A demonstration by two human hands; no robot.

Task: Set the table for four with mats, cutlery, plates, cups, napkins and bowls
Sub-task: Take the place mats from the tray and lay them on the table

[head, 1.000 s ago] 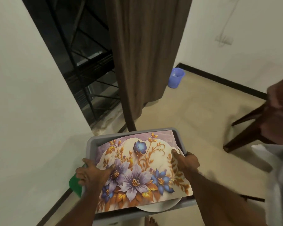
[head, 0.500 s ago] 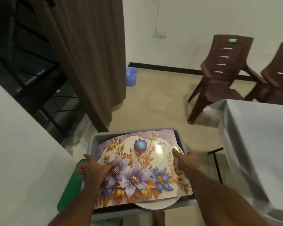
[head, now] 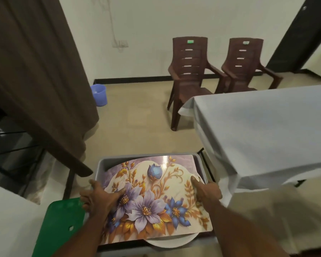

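Both bare forearms reach forward and slightly inward from the bottom of the view, held at about the same height. The left hand (head: 100, 198) is turned palm down, its fingers spread and reaching toward the right — the thumb points away from the body, and the fingers on the outer side curl downward. The right hand (head: 206, 190) shows its back to the camera, thumb stretched forward and flat, while its other fingers bend down out of sight (how far they curl cannot be told). The two hands stay well apart — neither touches the other.
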